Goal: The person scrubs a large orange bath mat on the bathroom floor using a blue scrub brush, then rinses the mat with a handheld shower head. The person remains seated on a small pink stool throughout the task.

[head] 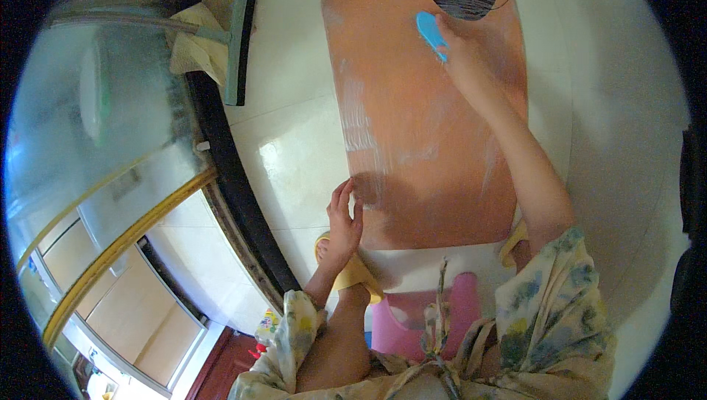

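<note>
An orange-brown mat point(420, 124) with rounded corners and a dark patch at its top right lies on the tiled floor, with whitish streaks along its left side. My right hand point(455, 43) grips a light-blue scrubbing brush point(429, 30) against the mat's upper part, just below the dark patch. The brush's underside is mostly hidden. My left hand point(345, 217) is at the mat's lower left edge, its fingers slightly bent and apart, holding nothing.
At the upper left a floor squeegee point(236, 41) rests by a beige cloth point(193, 41). A glass panel with a gold-coloured frame point(132, 251) and a black sill point(243, 195) run down the left. A pink plastic stool point(467, 311) and yellow slippers point(353, 277) are near my body.
</note>
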Motion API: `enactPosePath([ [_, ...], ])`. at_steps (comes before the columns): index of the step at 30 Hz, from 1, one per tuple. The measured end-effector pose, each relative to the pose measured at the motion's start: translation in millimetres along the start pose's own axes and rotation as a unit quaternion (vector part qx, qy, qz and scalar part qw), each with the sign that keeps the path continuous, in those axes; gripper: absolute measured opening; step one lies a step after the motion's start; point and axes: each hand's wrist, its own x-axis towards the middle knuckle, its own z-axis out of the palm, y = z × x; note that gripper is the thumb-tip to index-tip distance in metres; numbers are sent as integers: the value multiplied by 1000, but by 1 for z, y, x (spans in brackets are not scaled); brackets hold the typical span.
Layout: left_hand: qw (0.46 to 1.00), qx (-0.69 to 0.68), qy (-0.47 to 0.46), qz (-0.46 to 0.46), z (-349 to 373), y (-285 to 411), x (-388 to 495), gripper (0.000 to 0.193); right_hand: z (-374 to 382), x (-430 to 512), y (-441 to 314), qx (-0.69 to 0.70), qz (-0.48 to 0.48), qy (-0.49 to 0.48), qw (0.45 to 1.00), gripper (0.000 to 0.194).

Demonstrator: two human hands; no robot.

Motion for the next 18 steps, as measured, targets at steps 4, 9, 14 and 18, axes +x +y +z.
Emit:
enactPosePath([
  [4, 999, 47, -3, 10, -10, -9, 1, 42, 53, -17, -16, 119, 58, -110, 985, 44],
  [9, 1000, 16, 0, -5, 15, 4, 16, 38, 89, -13, -21, -352, -171, -96, 915, 39],
  [14, 997, 66, 38, 13, 10, -8, 1, 45, 18, -11, 11, -165, -123, -96, 974, 49],
  [18, 997, 78, 27, 0, 13, -3, 8, 49, 42, -52, -16, -408, -123, -138, 894, 60],
])
